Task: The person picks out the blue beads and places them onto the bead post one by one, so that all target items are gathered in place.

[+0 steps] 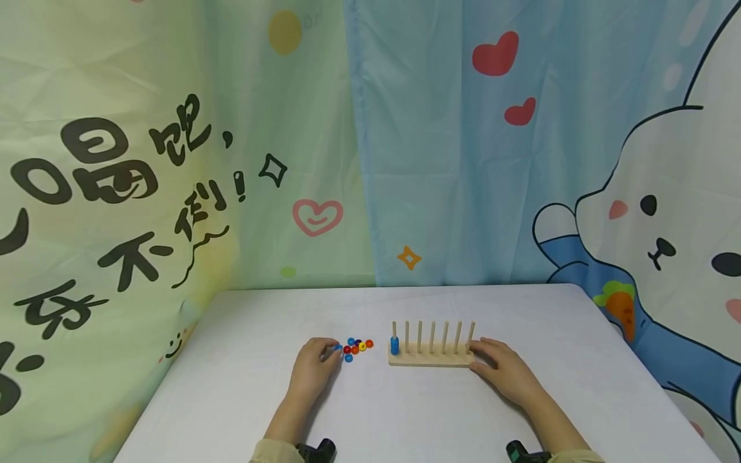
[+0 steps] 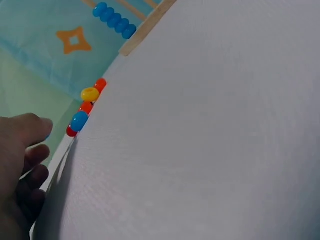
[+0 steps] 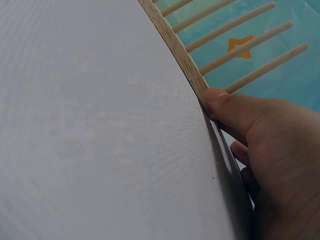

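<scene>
Your left hand pinches a blue bead between thumb and fingertips (the left wrist view shows only a blue sliver). Loose beads lie just beside it at two o'clock. At their three o'clock stands the peg rack, blue beads stacked on its leftmost peg; your right hand grips its three o'clock end. Step in hand, judged: picking up. Next probably calls for a two o'clock lift, hole aligned over that peg.

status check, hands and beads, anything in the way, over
Left hand pinches blue bead; right hand grips rack at its right end. Blue stack on leftmost peg. Nothing seen between loose beads and rack.
</scene>
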`<act>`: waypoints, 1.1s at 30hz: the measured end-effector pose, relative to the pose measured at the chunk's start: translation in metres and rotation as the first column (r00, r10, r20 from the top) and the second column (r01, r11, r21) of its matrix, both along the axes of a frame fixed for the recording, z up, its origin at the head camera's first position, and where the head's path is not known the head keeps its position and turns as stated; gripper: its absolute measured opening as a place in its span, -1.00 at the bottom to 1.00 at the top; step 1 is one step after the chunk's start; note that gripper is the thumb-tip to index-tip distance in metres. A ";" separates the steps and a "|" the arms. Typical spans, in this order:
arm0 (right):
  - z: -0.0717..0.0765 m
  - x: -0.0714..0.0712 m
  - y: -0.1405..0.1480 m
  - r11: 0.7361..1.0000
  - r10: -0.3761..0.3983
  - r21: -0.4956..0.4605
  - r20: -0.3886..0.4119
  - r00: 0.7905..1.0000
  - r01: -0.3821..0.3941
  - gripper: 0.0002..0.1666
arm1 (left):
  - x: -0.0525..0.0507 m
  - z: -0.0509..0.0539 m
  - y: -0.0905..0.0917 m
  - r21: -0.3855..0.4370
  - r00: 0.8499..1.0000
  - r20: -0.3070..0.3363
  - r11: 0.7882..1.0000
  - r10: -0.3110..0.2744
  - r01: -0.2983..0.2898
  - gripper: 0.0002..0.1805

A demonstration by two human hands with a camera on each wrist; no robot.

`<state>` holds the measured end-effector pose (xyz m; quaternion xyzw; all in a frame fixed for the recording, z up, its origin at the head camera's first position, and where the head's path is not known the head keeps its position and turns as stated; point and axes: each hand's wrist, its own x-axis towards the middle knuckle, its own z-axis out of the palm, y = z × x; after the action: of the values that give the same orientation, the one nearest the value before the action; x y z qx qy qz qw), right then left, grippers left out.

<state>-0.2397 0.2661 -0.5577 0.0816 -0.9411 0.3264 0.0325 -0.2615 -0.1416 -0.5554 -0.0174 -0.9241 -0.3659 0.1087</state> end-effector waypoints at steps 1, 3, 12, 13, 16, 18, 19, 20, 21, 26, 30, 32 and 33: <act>0.000 0.000 0.000 1.000 0.000 -0.003 0.002 1.000 0.000 -0.42 | 0.000 0.001 0.000 0.004 1.000 -0.004 1.000 -0.008 0.008 -0.79; 0.000 0.000 -0.001 1.000 -0.001 -0.007 0.006 1.000 0.001 -0.42 | 0.000 0.003 0.000 0.012 1.000 0.000 1.000 -0.018 0.018 -0.78; -0.002 0.000 -0.001 1.000 -0.003 0.002 0.000 1.000 0.003 -0.42 | -0.003 0.023 0.007 0.019 0.995 -0.018 0.995 -0.094 0.095 -0.77; -0.002 0.000 0.000 1.000 -0.003 0.003 0.000 1.000 0.003 -0.42 | -0.004 0.026 0.008 0.012 0.994 -0.028 0.994 -0.108 0.108 -0.77; -0.002 -0.001 0.000 1.000 0.000 -0.001 -0.002 1.000 0.000 -0.42 | -0.007 0.035 0.012 0.012 0.990 -0.039 0.991 -0.136 0.137 -0.76; -0.002 -0.001 0.001 1.000 0.003 0.001 -0.005 1.000 -0.003 -0.43 | -0.009 0.041 0.017 0.019 0.988 -0.038 0.989 -0.146 0.147 -0.75; -0.002 -0.001 0.001 1.000 0.003 0.000 -0.007 1.000 -0.003 -0.43 | -0.011 0.043 0.019 0.027 0.989 -0.033 0.989 -0.148 0.149 -0.75; -0.002 -0.001 0.001 1.000 0.004 0.000 -0.008 1.000 -0.004 -0.43 | -0.011 0.046 0.022 0.038 0.989 -0.021 0.988 -0.147 0.148 -0.75; -0.003 -0.001 0.001 1.000 0.004 0.001 -0.008 1.000 -0.004 -0.43 | -0.012 0.050 0.025 0.046 0.989 -0.011 0.988 -0.148 0.148 -0.74; -0.004 -0.001 0.002 1.000 -0.001 0.003 -0.010 1.000 0.001 -0.42 | -0.016 0.065 0.043 0.040 0.981 -0.034 0.981 -0.191 0.192 -0.73; -0.005 0.000 0.002 1.000 -0.002 -0.001 -0.007 1.000 0.002 -0.42 | -0.016 0.075 0.055 0.022 0.968 -0.086 0.971 -0.237 0.239 -0.73; -0.004 -0.001 0.001 1.000 -0.001 -0.004 -0.004 1.000 0.001 -0.42 | -0.016 0.079 0.059 0.037 0.962 -0.099 0.966 -0.253 0.257 -0.73; -0.004 -0.001 0.001 1.000 -0.001 -0.003 -0.004 1.000 0.001 -0.42 | -0.015 0.081 0.061 0.047 0.960 -0.101 0.963 -0.260 0.266 -0.73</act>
<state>-0.2404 0.2671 -0.5618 0.0816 -0.9406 0.3278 0.0350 -0.2768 -0.0806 -0.4747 -0.1539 -0.8961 -0.4034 0.1031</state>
